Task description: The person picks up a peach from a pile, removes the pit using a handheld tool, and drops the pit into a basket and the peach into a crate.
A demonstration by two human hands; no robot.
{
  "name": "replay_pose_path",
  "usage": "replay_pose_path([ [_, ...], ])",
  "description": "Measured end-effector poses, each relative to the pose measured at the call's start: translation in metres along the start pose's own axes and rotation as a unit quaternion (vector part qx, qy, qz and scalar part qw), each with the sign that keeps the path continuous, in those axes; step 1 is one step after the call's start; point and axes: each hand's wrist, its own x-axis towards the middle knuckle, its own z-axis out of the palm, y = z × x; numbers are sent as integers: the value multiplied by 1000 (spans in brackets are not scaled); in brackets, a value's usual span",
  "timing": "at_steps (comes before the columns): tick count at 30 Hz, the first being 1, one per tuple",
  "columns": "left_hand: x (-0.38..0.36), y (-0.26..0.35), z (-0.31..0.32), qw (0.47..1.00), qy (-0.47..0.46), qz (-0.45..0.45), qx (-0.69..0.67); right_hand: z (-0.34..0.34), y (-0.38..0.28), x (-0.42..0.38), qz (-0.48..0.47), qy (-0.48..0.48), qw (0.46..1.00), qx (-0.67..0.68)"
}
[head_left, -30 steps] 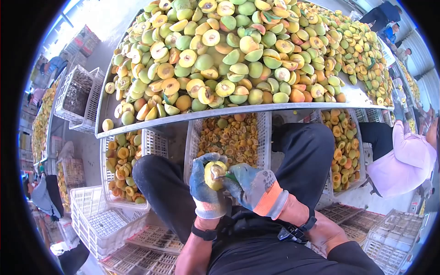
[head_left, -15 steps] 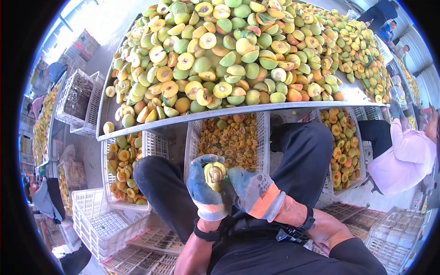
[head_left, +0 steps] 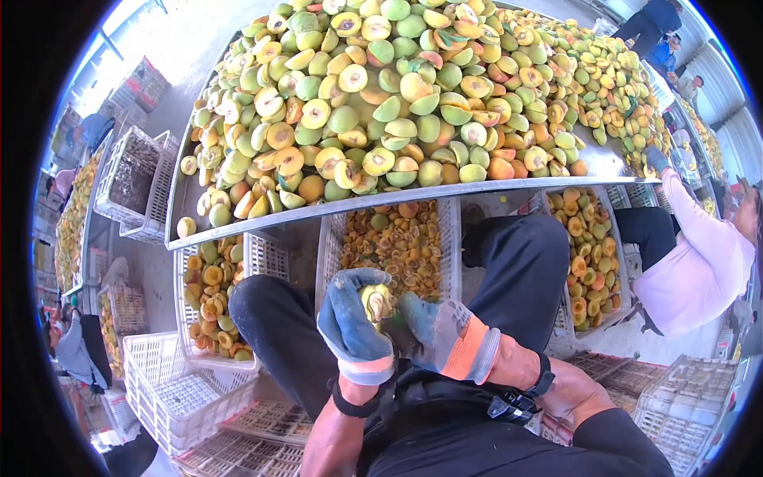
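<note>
My left hand (head_left: pixel 350 326), in a worn blue glove, is closed around a yellow peach half (head_left: pixel 376 302) held over my lap. My right hand (head_left: pixel 442 334), gloved with an orange cuff, presses against the fruit's right side and grips a small green-handled pitting tool (head_left: pixel 395 316), mostly hidden between the gloves. Just beyond the hands, between my knees, stands a white crate (head_left: pixel 454 238) of peach halves. Above it a metal table (head_left: pixel 602 165) carries a big heap of halved green and yellow peaches (head_left: pixel 397 95).
White crates with peach halves stand at left (head_left: pixel 208 294) and right (head_left: pixel 592 254) under the table. An empty white crate (head_left: pixel 171 389) sits lower left. A person in a pink top (head_left: pixel 699 266) sits at right, reaching a gloved hand to the table. Other people work far back.
The peach half has turned in my left hand while my right hand works the tool against it. The person in pink has raised an arm to the table edge.
</note>
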Motion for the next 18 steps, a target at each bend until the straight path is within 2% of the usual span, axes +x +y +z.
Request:
replay_pose_path([
  [2, 2, 0, -2, 1000, 5, 14, -8, 0, 2, -1, -14, 3, 1000, 9],
  [4, 4, -2, -3, 993, -31, 65, 99, 2, 7, -1, -19, -10, 1000, 18],
  [5, 4, -3, -2, 993, -33, 64, 97, 2, 5, -1, -17, -10, 1000, 18],
  [6, 4, -3, -1, 998, -36, -56, -2, 2, 3, 0, 64, -29, 989, 133],
  [7, 5, -3, 0, 979, -37, -173, -101, 1, 2, 1, 142, -46, 958, 244],
  [9, 2, -5, 3, 974, -5, -186, -129, 5, 10, 1, 109, -78, 969, 208],
  [11, 4, -5, 1, 998, 5, 49, 33, 2, 12, 3, 72, -107, 978, 166],
  [12, 1, -3, 5, 999, 36, 7, -15, -1, 11, 3, 18, -116, 992, 41],
  [13, 2, -4, 5, 999, 36, 7, -15, -3, 10, 2, -37, -124, 988, -83],
  [14, 5, -6, 5, 988, 30, -117, -100, -4, 7, 3, -37, -123, 988, -83],
  [15, 7, -6, 5, 954, 22, -237, -182, -3, 4, 6, 67, -115, 987, 88],
  [16, 5, -3, 6, 967, 23, -203, -154, -3, 2, 10, 165, -104, 947, 254],
  [17, 5, -5, 5, 967, 23, -203, -154, 7, 10, 12, 166, -104, 947, 254],
  [18, 3, -9, 3, 992, 24, -89, -91, 26, 25, 13, 33, -4, 991, 128],
])
